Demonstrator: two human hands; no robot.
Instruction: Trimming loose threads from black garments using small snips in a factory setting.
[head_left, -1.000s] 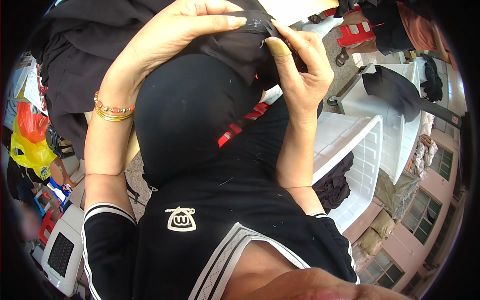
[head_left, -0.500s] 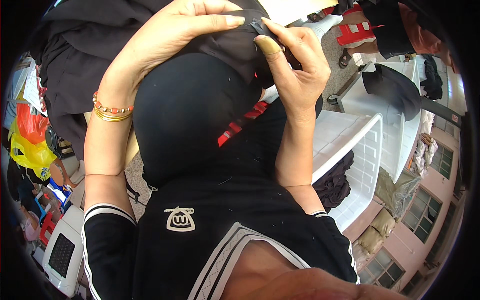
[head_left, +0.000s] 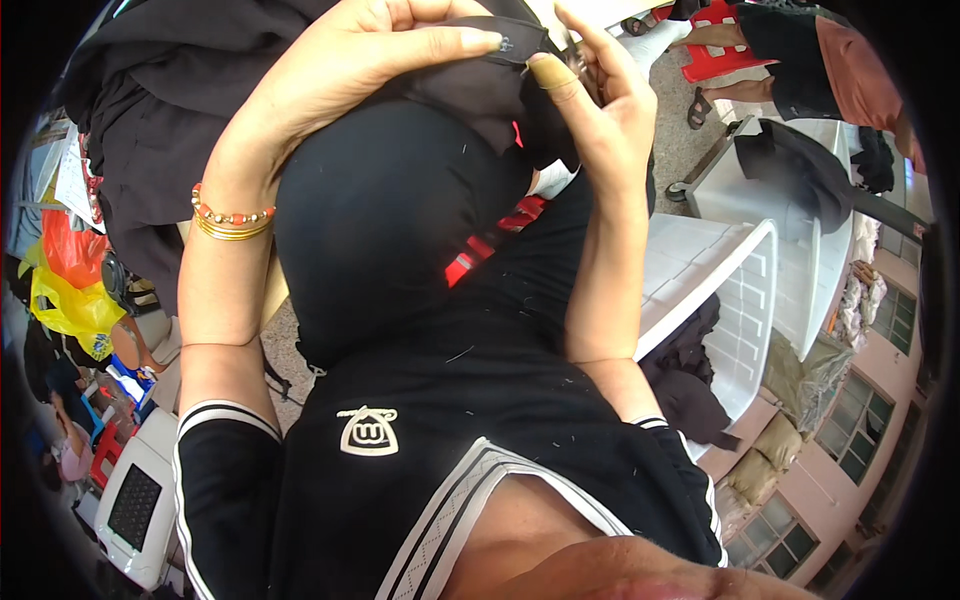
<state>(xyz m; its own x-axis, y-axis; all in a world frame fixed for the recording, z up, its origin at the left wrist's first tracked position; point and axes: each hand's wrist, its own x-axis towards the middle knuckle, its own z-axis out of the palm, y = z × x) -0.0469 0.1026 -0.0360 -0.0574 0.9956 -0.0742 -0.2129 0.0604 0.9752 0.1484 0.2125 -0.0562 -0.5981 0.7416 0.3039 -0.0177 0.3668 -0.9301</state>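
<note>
Dark brown-black cloth [head_left: 450, 85] is stretched over my raised knee and between my hands. My left hand [head_left: 385, 50] grips its edge, thumb flat on top and the other fingers behind the fabric; a small greyish mark [head_left: 507, 45] shows on the cloth by that thumb's tip. At the cloth's right end is my right hand [head_left: 610, 105], its thumb in a yellowish thumb cover [head_left: 553, 70] and its index finger raised. Small dark metal snips [head_left: 577, 62], mostly hidden and blurred, sit between its fingers.
More dark cloth [head_left: 150, 110] is heaped to the left. White plastic bins [head_left: 740, 330] stand to the right, one with dark garments [head_left: 690, 390] in it. Red and yellow bags [head_left: 75, 300] lie at the left. Another person's legs [head_left: 740, 90] and a red stool [head_left: 715, 45] are at the upper right.
My right hand's index finger has lifted away from the thumb. The dark pointed tip has drawn back from the cloth toward the palm. My left hand stays on the cloth.
</note>
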